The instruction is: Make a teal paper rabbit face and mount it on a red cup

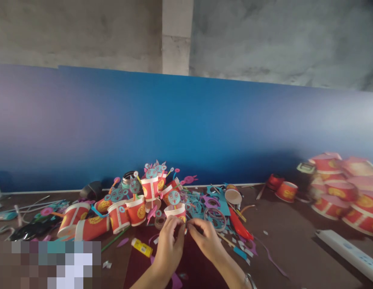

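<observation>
My left hand (pixel 170 243) and my right hand (pixel 204 237) meet over a dark red sheet (pixel 194 261) on the brown table (pixel 294 249). Both have their fingers pinched together around a small piece between them, too small to name. Just beyond the fingertips stands a red and white paper cup (pixel 176 210) topped with a teal paper face. Behind it sits a cluster of similar decorated cups (pixel 150 188), some upright, some lying on their sides (pixel 84 224). A yellow glue stick (pixel 141 247) lies left of my left hand.
Teal and purple paper cut-outs (pixel 210 204) and scraps litter the table. A tape ring (pixel 215 218) and a red strip (pixel 239 226) lie to the right. Stacked red cups (pixel 339 196) stand far right, with a white power strip (pixel 349 251). A blue backdrop (pixel 186 128) rises behind.
</observation>
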The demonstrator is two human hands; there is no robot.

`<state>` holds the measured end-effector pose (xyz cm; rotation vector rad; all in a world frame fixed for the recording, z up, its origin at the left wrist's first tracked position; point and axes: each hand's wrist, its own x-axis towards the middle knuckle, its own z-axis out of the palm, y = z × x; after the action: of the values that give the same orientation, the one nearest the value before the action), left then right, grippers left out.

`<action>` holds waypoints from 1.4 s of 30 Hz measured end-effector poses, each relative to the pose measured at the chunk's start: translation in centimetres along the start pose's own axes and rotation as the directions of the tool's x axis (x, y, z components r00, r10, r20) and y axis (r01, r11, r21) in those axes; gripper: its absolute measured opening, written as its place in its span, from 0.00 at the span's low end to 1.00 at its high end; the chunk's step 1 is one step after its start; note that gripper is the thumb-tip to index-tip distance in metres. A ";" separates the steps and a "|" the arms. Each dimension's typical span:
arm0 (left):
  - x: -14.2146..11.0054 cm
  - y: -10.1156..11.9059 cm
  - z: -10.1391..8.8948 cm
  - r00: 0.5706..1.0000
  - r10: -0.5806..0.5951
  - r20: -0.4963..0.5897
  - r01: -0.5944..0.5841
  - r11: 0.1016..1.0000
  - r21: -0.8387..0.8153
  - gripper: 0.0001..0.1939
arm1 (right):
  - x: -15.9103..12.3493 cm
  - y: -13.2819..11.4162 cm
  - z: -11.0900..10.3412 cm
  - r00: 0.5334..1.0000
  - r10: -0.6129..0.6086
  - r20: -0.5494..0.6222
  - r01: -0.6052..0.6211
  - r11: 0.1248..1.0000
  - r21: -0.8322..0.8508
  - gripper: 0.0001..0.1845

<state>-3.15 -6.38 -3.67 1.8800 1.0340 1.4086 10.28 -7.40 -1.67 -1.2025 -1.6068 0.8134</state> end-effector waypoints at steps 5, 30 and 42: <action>0.1 0.0 0.0 1.000 0.014 0.005 -0.014 1.000 0.004 0.09 | 0.2 0.0 -0.1 0.999 0.036 -0.005 -0.036 0.999 0.001 0.14; 0.8 0.3 -0.5 0.981 -0.194 0.017 0.188 0.919 -0.345 0.12 | 0.5 1.4 0.0 0.987 0.161 0.005 -0.160 0.980 0.115 0.11; 0.7 0.0 -0.4 0.950 -0.223 0.219 0.286 0.903 -0.322 0.10 | 0.4 -0.5 -0.8 0.993 0.115 -0.001 -0.113 0.974 0.194 0.10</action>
<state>-3.47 -5.81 -3.15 1.5164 0.8421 1.1593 10.84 -7.19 -0.83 -1.1643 -1.4229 1.0101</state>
